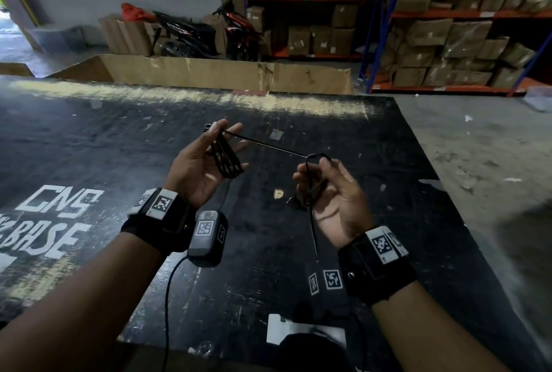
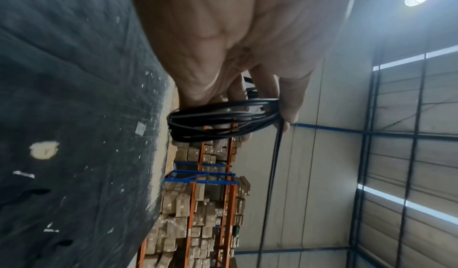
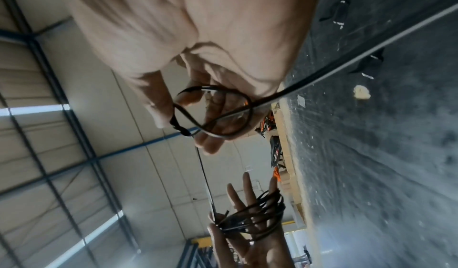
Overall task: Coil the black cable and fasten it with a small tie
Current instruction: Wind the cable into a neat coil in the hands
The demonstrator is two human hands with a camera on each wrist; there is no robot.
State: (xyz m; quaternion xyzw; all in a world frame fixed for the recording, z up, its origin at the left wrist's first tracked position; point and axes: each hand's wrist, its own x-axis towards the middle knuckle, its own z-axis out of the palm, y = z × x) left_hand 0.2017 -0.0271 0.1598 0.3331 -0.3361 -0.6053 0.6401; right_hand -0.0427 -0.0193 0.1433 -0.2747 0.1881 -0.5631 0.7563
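Keep the black cable (image 1: pixel 268 145) taut from the right hand (image 1: pixel 334 195) pinching its loop to the left hand (image 1: pixel 203 165), fingers spread through the coil (image 1: pixel 227 159), thumb pinning each turn

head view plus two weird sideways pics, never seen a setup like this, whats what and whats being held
No robot here: a person wears three cameras. The head view looks down at both hands; the two tilted views come from cameras on the wrist bands, looking along each palm. The left hand has the black cable wound round its fingers. The right hand grips a small loop of the same cable, stretched straight between them. Below is a scuffed black table with white lettering.
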